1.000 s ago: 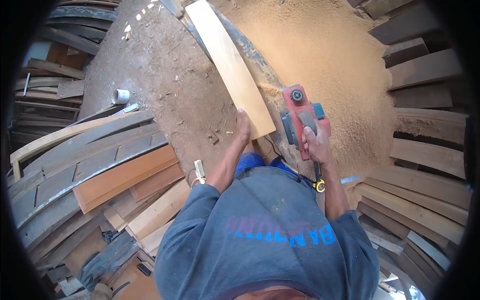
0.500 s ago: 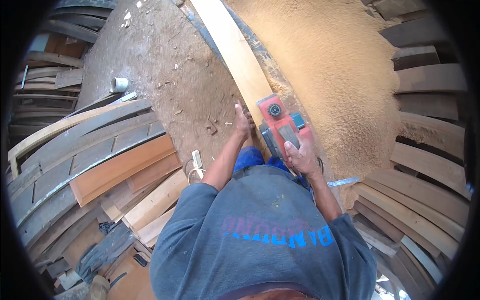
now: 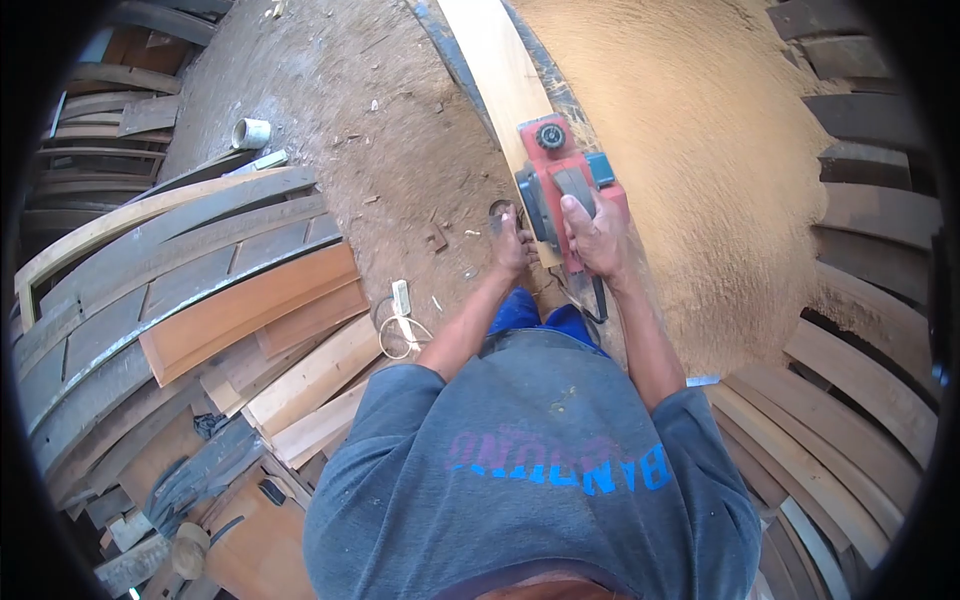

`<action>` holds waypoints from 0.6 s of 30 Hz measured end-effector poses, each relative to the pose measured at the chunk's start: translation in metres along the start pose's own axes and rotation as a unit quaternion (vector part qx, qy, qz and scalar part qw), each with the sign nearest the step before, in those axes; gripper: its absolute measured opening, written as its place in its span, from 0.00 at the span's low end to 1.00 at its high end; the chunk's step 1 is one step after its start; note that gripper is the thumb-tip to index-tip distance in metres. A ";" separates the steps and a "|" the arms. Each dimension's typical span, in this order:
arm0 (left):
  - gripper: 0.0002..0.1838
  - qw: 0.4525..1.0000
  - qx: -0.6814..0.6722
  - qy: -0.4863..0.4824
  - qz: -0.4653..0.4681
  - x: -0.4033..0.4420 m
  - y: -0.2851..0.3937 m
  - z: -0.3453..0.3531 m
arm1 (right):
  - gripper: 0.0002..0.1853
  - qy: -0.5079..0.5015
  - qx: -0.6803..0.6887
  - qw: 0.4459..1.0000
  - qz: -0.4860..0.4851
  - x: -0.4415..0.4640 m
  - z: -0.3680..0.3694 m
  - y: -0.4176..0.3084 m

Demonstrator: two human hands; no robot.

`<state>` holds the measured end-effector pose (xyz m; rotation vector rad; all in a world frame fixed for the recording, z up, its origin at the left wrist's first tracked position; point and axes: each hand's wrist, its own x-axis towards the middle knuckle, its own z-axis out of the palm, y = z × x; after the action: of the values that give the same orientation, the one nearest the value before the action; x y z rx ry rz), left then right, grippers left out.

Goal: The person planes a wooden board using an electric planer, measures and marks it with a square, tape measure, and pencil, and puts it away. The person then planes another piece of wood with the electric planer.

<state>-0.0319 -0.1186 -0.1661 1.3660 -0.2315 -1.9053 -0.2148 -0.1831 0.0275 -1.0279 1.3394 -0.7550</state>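
My right hand (image 3: 597, 238) is wrapped round the rear handle of a red electric planer (image 3: 560, 165) with a black knob on its front. The planer sits on a long pale wooden plank (image 3: 495, 60), close to its near end, and a dark cord trails back from it. My left hand (image 3: 514, 248) is at the left edge of the plank, beside the planer, with its thumb raised apart from partly curled fingers. Whether those fingers touch the plank is hard to see. Beneath the plank shows a worn bluish support (image 3: 450, 50).
Sawdust (image 3: 690, 150) is heaped right of the plank. Stacked boards line both sides, with an orange-brown panel (image 3: 250, 310) at left. A white cup-like container (image 3: 251, 133) and a white power strip (image 3: 401, 298) with a looped cord lie on the dirt floor.
The planer has moved forward along the plank, away from my body, with my right hand on it. My left hand has shifted right, nearer the plank's near end. The view has shifted slightly.
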 end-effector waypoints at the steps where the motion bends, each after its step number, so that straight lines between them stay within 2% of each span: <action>1: 0.40 1.000 0.006 0.010 -0.003 -0.004 0.004 0.005 | 0.32 -0.002 -0.006 1.000 -0.005 0.011 0.001 -0.004; 6: 0.44 0.998 0.063 0.022 0.009 -0.017 0.021 0.021 | 0.33 -0.022 -0.006 1.000 -0.017 0.074 0.005 -0.034; 9: 0.44 0.996 0.087 0.033 0.004 -0.011 0.024 0.014 | 0.32 -0.039 0.055 0.995 -0.067 0.093 0.004 -0.052; 12: 0.45 0.995 0.091 0.038 0.006 -0.012 0.024 0.009 | 0.23 -0.018 0.024 0.997 -0.068 0.078 0.001 -0.057; 15: 0.44 0.997 0.062 0.048 0.003 -0.012 0.027 0.015 | 0.21 -0.019 -0.015 0.999 -0.039 0.042 -0.011 -0.042; 18: 0.42 0.999 0.033 0.043 -0.001 -0.005 0.021 0.010 | 0.22 -0.043 -0.002 0.998 0.038 -0.011 -0.027 -0.026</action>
<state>-0.0303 -0.1323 -0.1468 1.4891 -0.2524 -1.8497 -0.2391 -0.1876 0.0574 -0.9962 1.2991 -0.6458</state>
